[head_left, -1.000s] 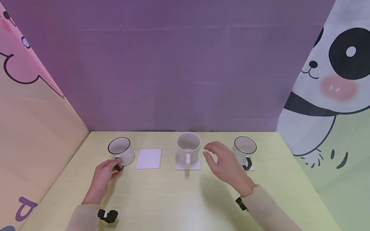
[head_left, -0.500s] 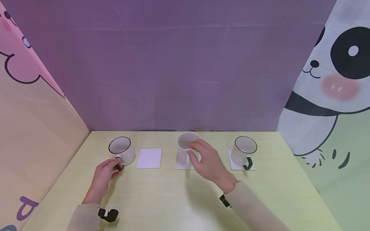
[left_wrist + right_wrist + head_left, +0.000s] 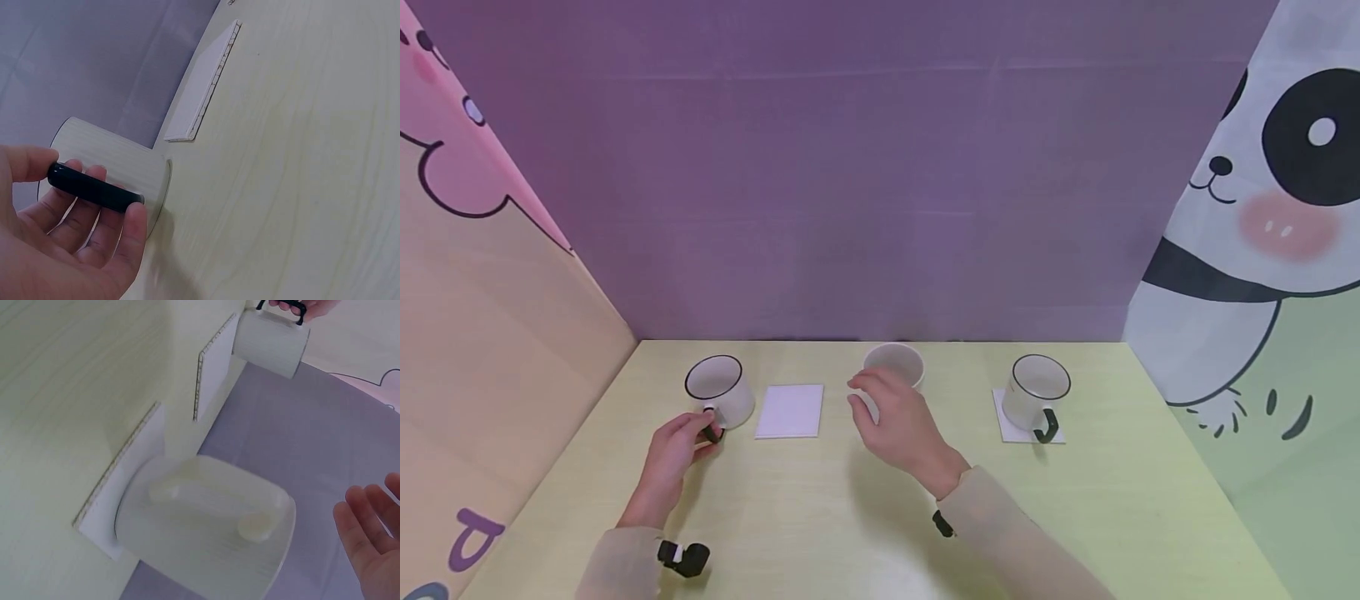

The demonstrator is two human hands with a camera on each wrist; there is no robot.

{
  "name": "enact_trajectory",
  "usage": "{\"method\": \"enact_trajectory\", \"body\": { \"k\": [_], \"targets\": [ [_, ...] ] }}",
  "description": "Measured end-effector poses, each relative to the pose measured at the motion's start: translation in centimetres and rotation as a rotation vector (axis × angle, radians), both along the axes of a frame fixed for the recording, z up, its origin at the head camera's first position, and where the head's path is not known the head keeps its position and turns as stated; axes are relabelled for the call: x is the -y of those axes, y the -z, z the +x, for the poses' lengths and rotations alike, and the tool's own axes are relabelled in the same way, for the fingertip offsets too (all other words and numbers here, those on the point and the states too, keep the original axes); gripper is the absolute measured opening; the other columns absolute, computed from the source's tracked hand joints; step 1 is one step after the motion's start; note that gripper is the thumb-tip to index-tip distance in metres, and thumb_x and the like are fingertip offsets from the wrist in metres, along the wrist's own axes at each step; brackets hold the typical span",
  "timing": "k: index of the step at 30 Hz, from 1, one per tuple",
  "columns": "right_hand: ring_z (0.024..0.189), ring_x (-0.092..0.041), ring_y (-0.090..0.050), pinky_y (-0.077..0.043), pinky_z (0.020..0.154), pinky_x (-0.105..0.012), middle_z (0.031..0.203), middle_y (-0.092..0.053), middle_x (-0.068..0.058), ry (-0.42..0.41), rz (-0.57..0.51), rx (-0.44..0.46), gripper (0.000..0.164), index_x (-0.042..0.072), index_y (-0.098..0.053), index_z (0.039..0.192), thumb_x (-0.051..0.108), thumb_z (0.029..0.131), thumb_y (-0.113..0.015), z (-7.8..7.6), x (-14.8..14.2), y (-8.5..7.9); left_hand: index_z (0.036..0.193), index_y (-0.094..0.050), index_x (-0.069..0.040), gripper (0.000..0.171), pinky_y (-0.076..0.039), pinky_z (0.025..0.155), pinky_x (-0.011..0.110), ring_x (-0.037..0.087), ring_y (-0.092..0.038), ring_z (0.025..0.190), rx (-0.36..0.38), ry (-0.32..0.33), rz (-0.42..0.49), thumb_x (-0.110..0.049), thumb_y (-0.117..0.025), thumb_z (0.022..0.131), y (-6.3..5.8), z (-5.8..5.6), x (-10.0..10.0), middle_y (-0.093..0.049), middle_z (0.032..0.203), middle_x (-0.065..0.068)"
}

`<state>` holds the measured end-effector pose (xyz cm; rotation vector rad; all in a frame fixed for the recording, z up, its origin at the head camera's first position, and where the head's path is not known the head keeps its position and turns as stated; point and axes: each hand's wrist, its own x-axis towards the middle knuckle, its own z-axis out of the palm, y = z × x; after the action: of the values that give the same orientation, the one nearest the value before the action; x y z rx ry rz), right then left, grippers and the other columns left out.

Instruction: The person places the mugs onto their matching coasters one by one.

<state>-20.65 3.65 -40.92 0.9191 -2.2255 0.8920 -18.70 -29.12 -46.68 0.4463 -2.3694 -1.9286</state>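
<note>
At the left stands a white mug with a dark rim, its black handle held in the curled fingers of my left hand. My right hand hovers over the near side of the all-white middle mug, fingers bent and apart with nothing between them. In the right wrist view that mug sits upright on a white square coaster, apart from my fingertips. The hand hides much of this mug and its handle in the head view. A bare white coaster lies between these two mugs.
Another white mug with a dark rim and black handle stands on a coaster at the right. A purple backdrop rises behind the pale table. Printed panels, one with a panda, border both sides.
My right hand has moved left, from near the right mug to in front of the middle mug. The left hand keeps its grip on the handle, and the mugs stay in place.
</note>
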Motion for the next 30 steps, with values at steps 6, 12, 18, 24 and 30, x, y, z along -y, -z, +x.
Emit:
{"method": "enact_trajectory", "body": {
  "k": [6, 12, 18, 24, 30],
  "targets": [
    [0.103, -0.015, -0.059, -0.048, 0.089, -0.028, 0.106, -0.063, 0.001, -0.012, 0.043, 0.069, 0.017, 0.010, -0.067, 0.102, 0.017, 0.091, -0.057, -0.5, 1.9, 0.6, 0.109, -0.058, 0.006, 0.047, -0.053, 0.081, 0.027, 0.016, -0.057, 0.088, 0.019, -0.025, 0.027, -0.038, -0.052, 0.097, 0.1, 0.0, 0.1, -0.058, 0.095, 0.005],
    [0.102, -0.015, -0.059, -0.049, 0.086, -0.027, 0.110, -0.063, 0.002, 0.000, 0.101, 0.184, 0.022, 0.011, -0.066, 0.107, 0.022, 0.095, -0.053, -0.8, 3.6, 0.9, 0.109, -0.055, 0.010, 0.043, -0.054, 0.082, 0.028, 0.016, -0.058, 0.087, -0.009, 0.000, 0.020, -0.031, -0.049, 0.099, -0.1, 0.1, -0.1, -0.059, 0.091, 0.003],
    [0.098, -0.015, -0.061, -0.048, 0.085, -0.025, 0.111, -0.064, 0.001, 0.046, 0.162, 0.195, 0.025, 0.010, -0.067, 0.109, 0.024, 0.094, -0.052, -1.7, 5.1, 1.5, 0.111, -0.055, 0.009, 0.040, -0.053, 0.082, 0.028, 0.015, -0.057, 0.087, 0.010, -0.006, 0.026, -0.029, -0.047, 0.100, -0.4, 0.0, -0.2, -0.059, 0.092, 0.004],
    [0.106, -0.017, -0.059, -0.047, 0.090, -0.028, 0.115, -0.063, 0.000, 0.082, 0.210, 0.279, 0.029, 0.009, -0.066, 0.113, 0.025, 0.094, -0.052, -2.7, 6.5, 2.2, 0.112, -0.054, 0.010, 0.041, -0.053, 0.084, 0.029, 0.015, -0.057, 0.088, 0.010, -0.007, 0.021, -0.029, -0.047, 0.100, -0.4, -0.1, -0.1, -0.058, 0.094, 0.006],
    [0.109, -0.018, -0.058, -0.050, 0.087, -0.032, 0.118, -0.062, 0.002, 0.130, 0.254, 0.349, 0.029, 0.012, -0.066, 0.114, 0.026, 0.094, -0.051, -3.8, 7.5, 3.0, 0.113, -0.053, 0.010, 0.042, -0.053, 0.084, 0.029, 0.016, -0.057, 0.089, 0.010, -0.006, 0.015, -0.029, -0.047, 0.100, -0.5, 0.0, -0.2, -0.058, 0.095, 0.006]
  ]
}}
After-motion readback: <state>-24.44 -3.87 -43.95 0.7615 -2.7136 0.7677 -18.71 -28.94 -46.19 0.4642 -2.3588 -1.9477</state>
